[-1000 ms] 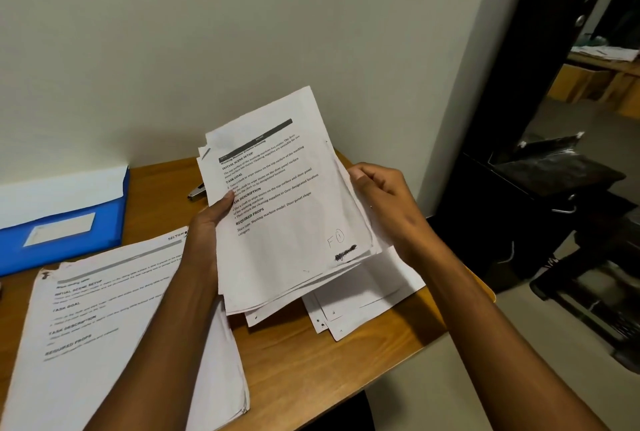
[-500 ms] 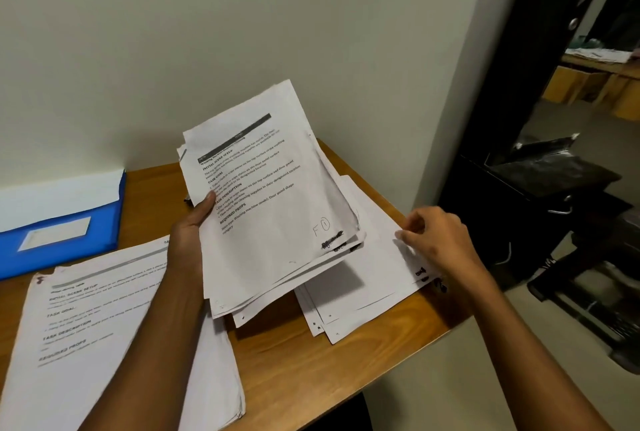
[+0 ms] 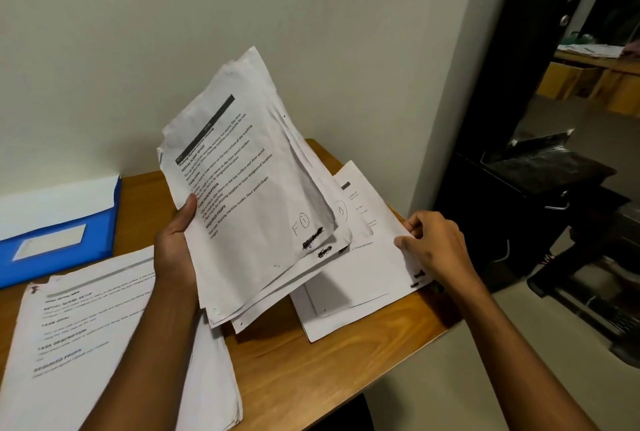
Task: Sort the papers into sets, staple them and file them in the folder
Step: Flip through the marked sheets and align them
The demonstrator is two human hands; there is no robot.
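Note:
My left hand (image 3: 175, 250) grips a stack of printed papers (image 3: 256, 195) tilted upright above the wooden table (image 3: 273, 354), thumb on the front page. My right hand (image 3: 436, 243) rests on the right edge of a smaller pile of papers (image 3: 360, 278) lying at the table's right side, fingers curled at that edge. A third, larger pile of papers (image 3: 86, 344) lies at the front left, partly under my left forearm. A blue folder (image 3: 59, 236) with a white sheet in it lies at the back left against the wall. No stapler is in view.
The table stands in a corner, with a white wall (image 3: 207, 32) behind it and on the right. Its right and front edges drop to the floor. Dark furniture (image 3: 540, 188) stands to the right, beyond the wall.
My right hand left the held stack and dropped to the pile at the table's right edge. The held stack tilted more upright and turned.

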